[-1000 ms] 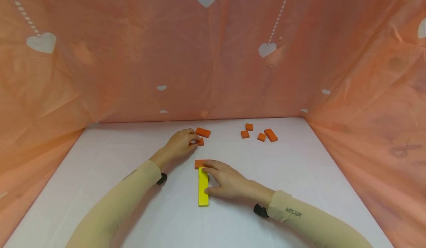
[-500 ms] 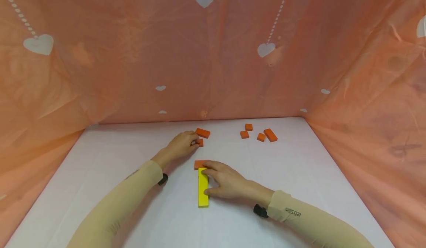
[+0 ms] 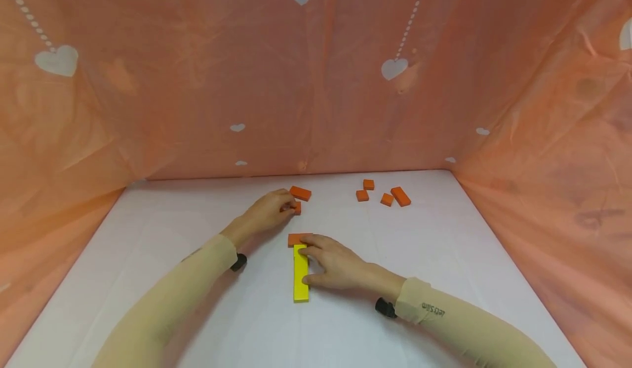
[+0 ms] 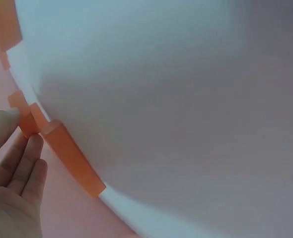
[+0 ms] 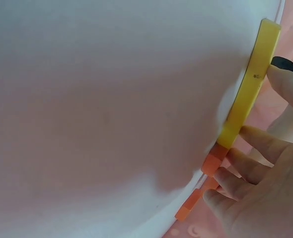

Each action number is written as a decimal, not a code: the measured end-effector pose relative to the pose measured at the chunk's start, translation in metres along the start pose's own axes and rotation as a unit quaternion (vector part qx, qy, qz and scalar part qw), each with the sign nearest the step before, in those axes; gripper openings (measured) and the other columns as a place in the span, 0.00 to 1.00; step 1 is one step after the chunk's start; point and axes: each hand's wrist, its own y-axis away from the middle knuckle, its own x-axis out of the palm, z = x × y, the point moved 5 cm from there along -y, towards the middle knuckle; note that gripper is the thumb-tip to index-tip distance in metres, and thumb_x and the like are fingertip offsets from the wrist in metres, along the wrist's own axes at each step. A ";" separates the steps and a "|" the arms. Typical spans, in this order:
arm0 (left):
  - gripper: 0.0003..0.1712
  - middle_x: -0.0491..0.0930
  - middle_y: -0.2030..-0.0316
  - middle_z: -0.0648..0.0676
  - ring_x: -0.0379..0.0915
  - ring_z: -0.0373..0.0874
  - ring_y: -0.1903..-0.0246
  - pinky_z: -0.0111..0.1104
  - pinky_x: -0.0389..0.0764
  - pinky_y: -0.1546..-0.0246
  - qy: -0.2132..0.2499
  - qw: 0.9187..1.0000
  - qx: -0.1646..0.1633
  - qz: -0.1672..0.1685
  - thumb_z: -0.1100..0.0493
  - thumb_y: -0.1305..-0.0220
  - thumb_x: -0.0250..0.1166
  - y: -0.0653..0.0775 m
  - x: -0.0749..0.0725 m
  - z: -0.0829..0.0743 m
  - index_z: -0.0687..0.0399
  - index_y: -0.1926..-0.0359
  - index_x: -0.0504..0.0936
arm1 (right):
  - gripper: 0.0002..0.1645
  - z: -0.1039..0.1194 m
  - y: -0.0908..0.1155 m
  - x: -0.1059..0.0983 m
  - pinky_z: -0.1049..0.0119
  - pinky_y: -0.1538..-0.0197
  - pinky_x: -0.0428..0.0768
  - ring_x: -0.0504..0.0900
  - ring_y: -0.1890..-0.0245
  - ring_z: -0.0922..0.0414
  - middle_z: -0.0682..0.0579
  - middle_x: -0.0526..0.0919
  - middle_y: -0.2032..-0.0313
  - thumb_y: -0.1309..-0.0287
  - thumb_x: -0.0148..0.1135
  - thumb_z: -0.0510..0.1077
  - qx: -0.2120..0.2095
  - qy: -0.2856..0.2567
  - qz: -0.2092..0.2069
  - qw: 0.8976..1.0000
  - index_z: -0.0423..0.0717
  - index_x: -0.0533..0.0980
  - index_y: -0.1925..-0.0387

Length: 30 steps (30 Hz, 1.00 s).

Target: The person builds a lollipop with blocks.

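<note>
My left hand (image 3: 269, 210) pinches a small orange block (image 3: 297, 208) between thumb and fingertips, at the back of the white table. Just behind that block lies a longer orange block (image 3: 300, 193); both also show in the left wrist view. Nearer me, a long yellow block (image 3: 300, 283) lies lengthwise, its far end against an orange block (image 3: 294, 240) set crosswise. My right hand (image 3: 338, 264) rests against the right side of this pair. In the right wrist view, its thumb and index finger touch the yellow block (image 5: 251, 84), while other fingers reach the orange block (image 5: 214, 159).
At the back right lie three small orange blocks, one of them a cube-like piece (image 3: 362, 196), beside a longer orange block (image 3: 401, 196). Pink cloth (image 3: 316, 110) with white hearts walls the white table (image 3: 237, 318) at the back and sides.
The head view has tilted slightly, shifting everything a little. Both hands stay nearly still, and the blocks keep their places.
</note>
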 end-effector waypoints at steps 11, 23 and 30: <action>0.07 0.82 0.58 0.50 0.76 0.44 0.60 0.39 0.83 0.51 -0.012 0.999 0.030 0.027 0.61 0.31 0.71 0.016 0.000 -0.006 0.56 0.54 0.86 | 0.38 -0.002 0.000 0.001 0.54 0.23 0.64 0.63 0.23 0.49 0.48 0.65 0.23 0.35 0.70 0.58 -0.002 -0.001 -0.004 1.000 0.42 0.75 0.31; 0.07 0.83 0.56 0.51 0.79 0.43 0.59 0.39 0.84 0.50 -0.010 0.997 0.040 0.066 0.60 0.30 0.70 0.027 0.004 -0.013 0.56 0.54 0.85 | 0.38 0.001 -0.001 -0.002 0.53 0.23 0.64 0.64 0.24 0.49 0.49 0.66 0.24 0.35 0.70 0.58 -0.001 0.002 -0.001 1.000 0.42 0.75 0.31; 0.06 0.83 0.56 0.50 0.79 0.43 0.58 0.39 0.84 0.49 -0.017 0.997 0.035 0.073 0.60 0.28 0.68 0.028 0.004 -0.013 0.55 0.54 0.85 | 0.38 0.001 -0.002 0.000 0.53 0.23 0.64 0.63 0.23 0.49 0.50 0.66 0.23 0.35 0.71 0.58 0.000 0.004 0.001 1.000 0.43 0.75 0.31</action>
